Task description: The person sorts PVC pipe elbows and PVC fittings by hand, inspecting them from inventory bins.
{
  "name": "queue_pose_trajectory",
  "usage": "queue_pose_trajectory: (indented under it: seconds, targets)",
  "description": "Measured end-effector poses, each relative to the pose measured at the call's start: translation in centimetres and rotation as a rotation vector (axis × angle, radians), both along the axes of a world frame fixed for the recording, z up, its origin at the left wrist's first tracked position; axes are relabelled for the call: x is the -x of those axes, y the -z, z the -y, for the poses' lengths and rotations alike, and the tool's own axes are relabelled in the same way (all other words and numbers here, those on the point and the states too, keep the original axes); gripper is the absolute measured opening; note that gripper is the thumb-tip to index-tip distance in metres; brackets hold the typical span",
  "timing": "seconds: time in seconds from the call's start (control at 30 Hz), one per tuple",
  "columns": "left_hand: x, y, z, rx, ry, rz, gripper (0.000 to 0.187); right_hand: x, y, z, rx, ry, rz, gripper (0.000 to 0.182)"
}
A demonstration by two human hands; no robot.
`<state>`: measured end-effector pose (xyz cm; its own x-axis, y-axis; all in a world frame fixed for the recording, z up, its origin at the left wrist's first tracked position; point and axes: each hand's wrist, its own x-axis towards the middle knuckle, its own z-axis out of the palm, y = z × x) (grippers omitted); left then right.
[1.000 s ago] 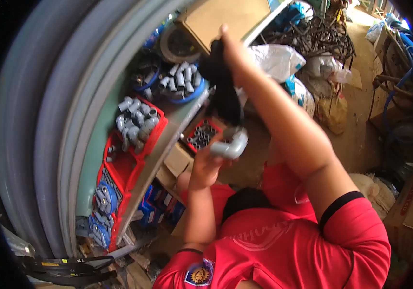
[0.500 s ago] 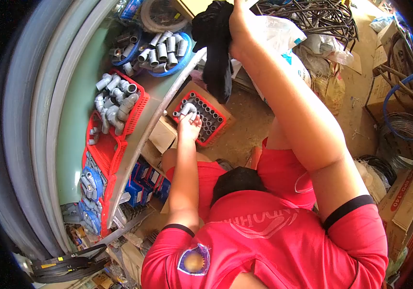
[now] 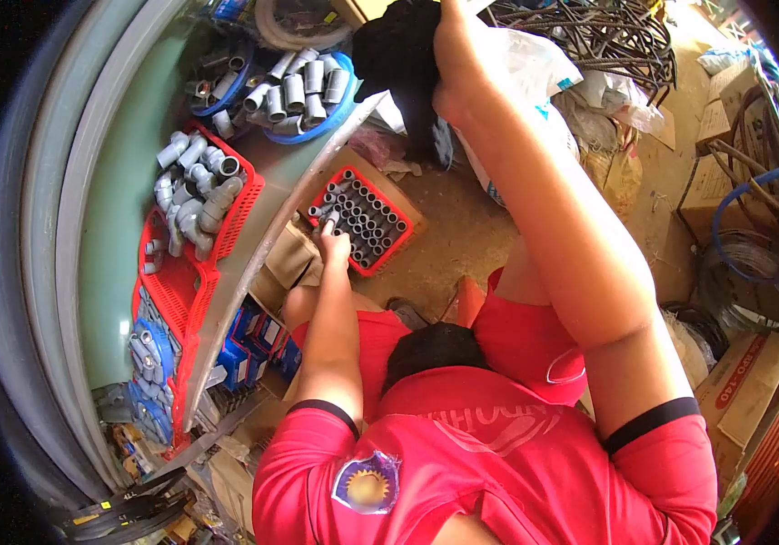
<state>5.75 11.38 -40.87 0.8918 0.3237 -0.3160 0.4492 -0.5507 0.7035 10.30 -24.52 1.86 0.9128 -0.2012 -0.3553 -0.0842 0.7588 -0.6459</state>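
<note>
My left hand [image 3: 335, 247] is closed at the near left side of a red basket [image 3: 372, 270], its fingers around a grey pipe fitting [image 3: 331, 220]. The fitting's shape is partly hidden by the fingers. Upright grey fittings [image 3: 373, 211] stand in rows inside this basket. Up at the top of the view, my right hand [image 3: 453, 68] grips a crumpled black bag [image 3: 398, 50], which looks like thin plastic and hangs down on the left of the hand. My right fingertips are mostly out of sight.
On the green shelf at left are a red basket of elbow fittings [image 3: 197, 195] and a blue tray of grey couplings [image 3: 297, 95]. Blue boxes [image 3: 248, 345] sit below the shelf edge. A white bag [image 3: 535, 68], metal rods [image 3: 598, 36] and cartons [image 3: 744, 381] lie to the right.
My left hand has lowered toward the basket's near left side; the elbow fitting held above it before no longer shows clearly. My right hand still holds the black bag, which has bunched up.
</note>
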Motion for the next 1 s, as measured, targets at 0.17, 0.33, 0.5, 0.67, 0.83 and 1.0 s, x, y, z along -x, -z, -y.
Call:
queue_pose_trajectory:
  seconds: [0.17,0.33,0.5,0.67,0.83,1.0]
  targets:
    - [0.6,-2.0,2.8,-0.272,0.081,-0.152,0.073,-0.6,1.0,-0.5,-0.099,-0.110,0.041,0.055]
    - [0.6,-1.4,3.2,-0.424,0.120,-0.204,0.066,-0.8,1.0,-0.6,-0.054,-0.117,-0.005,0.050]
    - [0.1,-1.5,1.6,-0.619,0.289,-0.316,0.047,-0.5,0.5,-1.3,0.027,-0.089,0.017,0.046]
    - [-1.4,-4.9,1.1,-0.767,0.559,-0.366,0.035,-1.0,0.8,-1.0,0.009,-0.129,-0.045,0.045]
    - [-3.1,-4.0,-0.1,-0.758,0.647,-0.422,0.034,-1.3,3.7,-0.8,0.030,-0.160,0.051,0.046]
    - [-3.8,-3.8,0.0,-0.722,0.593,-0.431,0.041,-1.3,3.6,-1.7,0.055,-0.080,-0.027,0.043]
